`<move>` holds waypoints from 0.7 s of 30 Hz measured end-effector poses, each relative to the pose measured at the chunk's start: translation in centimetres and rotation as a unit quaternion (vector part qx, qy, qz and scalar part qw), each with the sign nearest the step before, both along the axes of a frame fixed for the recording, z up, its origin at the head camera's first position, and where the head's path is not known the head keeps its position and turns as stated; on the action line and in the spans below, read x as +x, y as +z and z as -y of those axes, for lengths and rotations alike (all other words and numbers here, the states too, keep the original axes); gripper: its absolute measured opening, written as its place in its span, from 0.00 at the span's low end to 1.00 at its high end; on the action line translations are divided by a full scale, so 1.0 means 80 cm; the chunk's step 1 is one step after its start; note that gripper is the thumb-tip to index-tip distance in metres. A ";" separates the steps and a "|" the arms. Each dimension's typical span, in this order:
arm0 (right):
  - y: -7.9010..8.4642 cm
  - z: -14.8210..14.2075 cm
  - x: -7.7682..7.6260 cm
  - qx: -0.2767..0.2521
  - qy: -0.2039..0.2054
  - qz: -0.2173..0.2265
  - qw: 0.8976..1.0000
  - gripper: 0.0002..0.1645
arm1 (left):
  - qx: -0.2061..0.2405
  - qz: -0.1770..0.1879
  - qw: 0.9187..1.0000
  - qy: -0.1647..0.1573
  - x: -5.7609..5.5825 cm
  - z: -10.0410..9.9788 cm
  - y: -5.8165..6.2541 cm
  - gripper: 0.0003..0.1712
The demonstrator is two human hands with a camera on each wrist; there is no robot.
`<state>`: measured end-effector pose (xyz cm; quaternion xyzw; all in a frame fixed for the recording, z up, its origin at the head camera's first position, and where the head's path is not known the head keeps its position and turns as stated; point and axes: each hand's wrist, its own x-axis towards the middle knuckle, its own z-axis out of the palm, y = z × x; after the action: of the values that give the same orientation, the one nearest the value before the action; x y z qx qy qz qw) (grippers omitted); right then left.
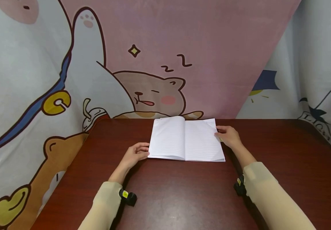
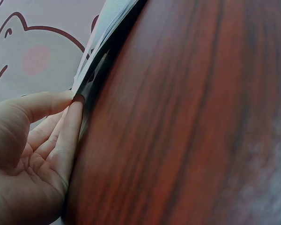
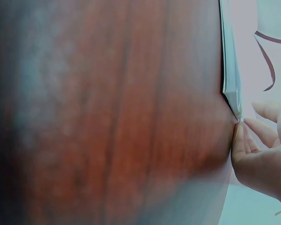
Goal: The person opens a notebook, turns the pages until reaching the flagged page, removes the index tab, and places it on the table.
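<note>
An open notebook (image 1: 201,140) with blank lined pages lies on the brown table, its spine running away from me. My left hand (image 1: 135,155) is at its lower left edge. In the left wrist view, the thumb and a finger pinch the edge of the notebook (image 2: 105,35), thumb above and fingers beneath. My right hand (image 1: 229,135) holds the right edge, higher up the page. In the right wrist view, that hand's fingertips (image 3: 247,123) meet at the corner of the notebook (image 3: 230,70). Parts of the fingers under the cover are hidden.
The wood-grain table (image 1: 171,191) reaches back to a cartoon-printed cloth (image 1: 211,48), close behind the notebook. Both sleeved wrists wear small black cameras, the left camera (image 1: 129,198) and the right camera (image 1: 239,185).
</note>
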<state>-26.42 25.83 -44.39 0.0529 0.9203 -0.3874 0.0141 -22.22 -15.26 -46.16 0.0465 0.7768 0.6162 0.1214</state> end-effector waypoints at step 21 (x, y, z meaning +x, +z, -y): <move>-0.001 0.008 0.008 -0.051 -0.028 -0.061 0.996 0.24 | -0.001 0.001 1.000 0.003 -0.002 0.000 -0.001 0.25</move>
<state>-25.79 25.21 -44.47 0.0543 0.8967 -0.4364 -0.0500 -22.35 -15.23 -46.24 0.0429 0.7777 0.6156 0.1202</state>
